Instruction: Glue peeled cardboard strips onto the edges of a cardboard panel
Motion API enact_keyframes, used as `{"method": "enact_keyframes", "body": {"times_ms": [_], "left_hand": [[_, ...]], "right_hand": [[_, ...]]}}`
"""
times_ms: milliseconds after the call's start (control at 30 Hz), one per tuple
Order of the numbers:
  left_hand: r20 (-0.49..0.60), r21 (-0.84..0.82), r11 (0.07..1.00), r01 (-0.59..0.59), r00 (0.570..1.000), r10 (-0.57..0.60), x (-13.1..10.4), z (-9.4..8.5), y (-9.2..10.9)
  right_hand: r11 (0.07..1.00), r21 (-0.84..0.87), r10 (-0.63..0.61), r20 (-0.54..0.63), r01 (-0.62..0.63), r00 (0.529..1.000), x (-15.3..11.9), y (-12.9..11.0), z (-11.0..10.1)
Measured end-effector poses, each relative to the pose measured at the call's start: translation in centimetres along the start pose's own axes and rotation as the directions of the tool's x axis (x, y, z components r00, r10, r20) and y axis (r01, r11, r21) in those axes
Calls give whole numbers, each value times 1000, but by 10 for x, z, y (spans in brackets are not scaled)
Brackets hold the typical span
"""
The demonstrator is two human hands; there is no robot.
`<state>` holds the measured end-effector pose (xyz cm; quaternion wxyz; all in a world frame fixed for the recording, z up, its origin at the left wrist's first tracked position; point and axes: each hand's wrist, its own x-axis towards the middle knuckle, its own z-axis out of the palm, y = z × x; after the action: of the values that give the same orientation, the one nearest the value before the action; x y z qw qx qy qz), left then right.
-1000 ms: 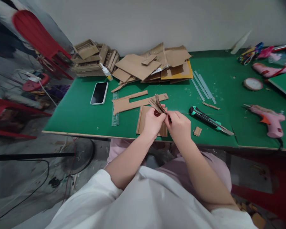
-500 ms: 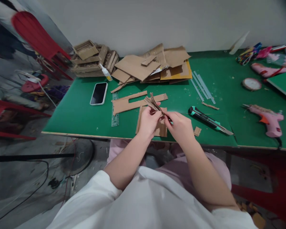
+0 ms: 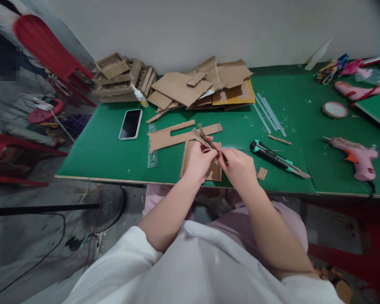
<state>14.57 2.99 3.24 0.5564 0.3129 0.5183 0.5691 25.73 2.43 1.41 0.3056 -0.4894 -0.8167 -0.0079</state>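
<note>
The left hand [image 3: 198, 164] is closed around a small bunch of thin brown cardboard strips [image 3: 204, 139], and the strips poke up past its fingers and spread out at the top. The right hand [image 3: 240, 165] is right beside it, with thumb and finger pinched together at the low end of the same bunch. The bunch is up over a flat piece of cardboard [image 3: 214, 172] near the front edge of the green table [image 3: 91, 160]. To the right of the hands lie a little bit of cardboard [image 3: 261, 173] and a black and green cutter [image 3: 278, 158] with its blade poking out. On the other side, a cut piece of cardboard with a long gap [image 3: 161, 141] lies across a clear ruler [image 3: 152, 159]. Farther left is a phone [image 3: 130, 124], and a pink glue gun [image 3: 357, 158] lies far to the right
</note>
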Motion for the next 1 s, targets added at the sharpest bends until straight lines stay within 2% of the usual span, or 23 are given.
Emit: {"method": "enact_keyframes", "body": {"times_ms": [267, 433, 533, 800, 900, 1000], "left_hand": [[21, -33, 997, 68, 998, -67, -1, 0, 3], [22, -55, 994, 91, 996, -90, -3, -1, 5], [43, -66, 994, 82, 996, -79, -4, -1, 5], [48, 5, 1000, -25, 999, 25, -5, 0, 1], [46, 22, 999, -48, 998, 47, -6, 0, 0], [55, -19, 1000, -5, 998, 6, -6, 0, 2]], "right_hand": [[1000, 0, -6, -33, 6, 999, 0, 1, 0], [995, 103, -1, -15, 3, 1000, 1, 4, -3], [994, 106, 3, -15, -2, 1000, 1, 4, -5], [998, -58, -19, -20, 18, 1000, 0, 4, -3], [1000, -20, -13, 2, 13, 1000, 1, 5, -5], [996, 89, -12, 43, 8, 999, 2, 7, -10]]}}
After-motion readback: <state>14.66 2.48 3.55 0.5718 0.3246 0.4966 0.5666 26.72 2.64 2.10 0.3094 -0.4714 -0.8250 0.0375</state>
